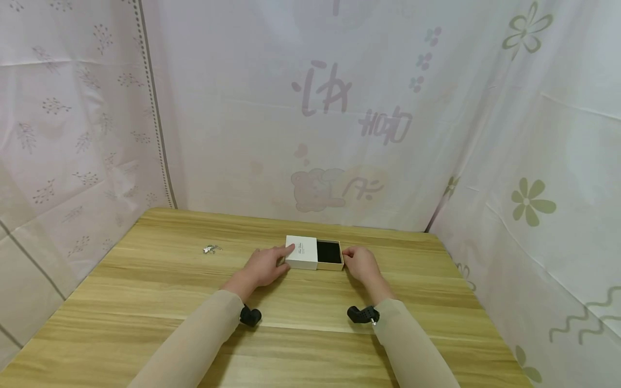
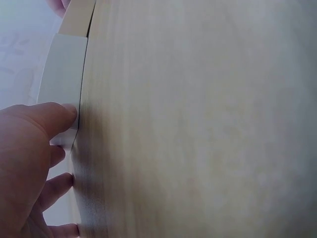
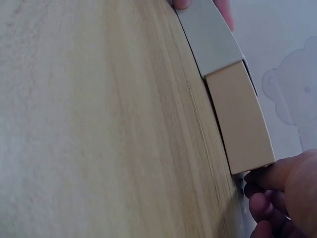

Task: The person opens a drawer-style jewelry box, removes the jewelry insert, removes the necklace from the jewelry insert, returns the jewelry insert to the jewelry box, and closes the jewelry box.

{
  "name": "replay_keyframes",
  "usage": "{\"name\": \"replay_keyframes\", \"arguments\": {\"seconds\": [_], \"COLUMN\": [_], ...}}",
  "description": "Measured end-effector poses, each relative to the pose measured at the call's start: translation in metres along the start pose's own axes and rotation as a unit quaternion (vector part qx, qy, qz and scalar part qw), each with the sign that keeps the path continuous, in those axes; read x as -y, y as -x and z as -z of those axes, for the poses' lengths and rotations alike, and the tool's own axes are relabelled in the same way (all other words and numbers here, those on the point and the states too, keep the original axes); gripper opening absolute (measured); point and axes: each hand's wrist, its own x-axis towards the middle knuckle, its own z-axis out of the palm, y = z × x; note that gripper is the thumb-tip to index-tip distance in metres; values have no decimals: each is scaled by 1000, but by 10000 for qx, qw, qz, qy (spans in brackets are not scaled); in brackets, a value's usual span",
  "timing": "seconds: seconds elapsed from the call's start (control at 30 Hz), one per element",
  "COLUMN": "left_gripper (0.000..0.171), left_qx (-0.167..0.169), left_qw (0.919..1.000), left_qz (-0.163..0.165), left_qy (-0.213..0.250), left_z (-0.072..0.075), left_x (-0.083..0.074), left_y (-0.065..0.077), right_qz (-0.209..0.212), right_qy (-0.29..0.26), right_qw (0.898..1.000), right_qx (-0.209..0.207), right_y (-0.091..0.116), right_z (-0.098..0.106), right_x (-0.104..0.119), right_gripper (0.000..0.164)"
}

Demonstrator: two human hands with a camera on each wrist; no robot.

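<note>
A white sliding gift box lies on the table, its white sleeve (image 1: 302, 250) printed with small dark text. The tan inner drawer (image 1: 331, 265) sticks out to the right, with a black lining (image 1: 329, 251) inside. My left hand (image 1: 264, 266) grips the sleeve's left end, the thumb (image 2: 64, 115) against its front wall and the index finger on top. At the drawer's outer end my right hand (image 1: 361, 263) has its fingers curled, with thumb and fingertips pinching right at the end wall; what exactly they pinch there is hidden.
To the left of the box lies a small silvery metal trinket (image 1: 212, 249), its details too small to make out. The wooden table (image 1: 310, 345) ends at the back near a printed curtain (image 1: 242, 134); more curtain hangs along both sides. Each wrist carries a black camera (image 1: 251, 316).
</note>
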Motion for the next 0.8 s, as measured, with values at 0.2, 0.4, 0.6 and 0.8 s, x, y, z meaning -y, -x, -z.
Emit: {"name": "replay_keyframes", "arguments": {"seconds": [0.2, 0.4, 0.6, 0.8], "left_gripper": [61, 61, 62, 61], "left_qx": [19, 24, 22, 4], "left_qw": [10000, 10000, 10000, 10000], "left_qz": [26, 26, 60, 54], "left_qy": [-46, -45, 38, 50], "left_z": [0, 0, 2, 2], "left_x": [0, -1, -3, -4], "left_y": [0, 0, 2, 1], "right_qz": [2, -10, 27, 107], "right_qy": [-2, 61, 53, 112], "right_qw": [10000, 10000, 10000, 9999], "right_qx": [39, 60, 26, -11], "right_y": [2, 2, 3, 4], "right_z": [1, 0, 1, 0], "right_x": [2, 3, 5, 9], "right_gripper": [23, 23, 22, 21]}}
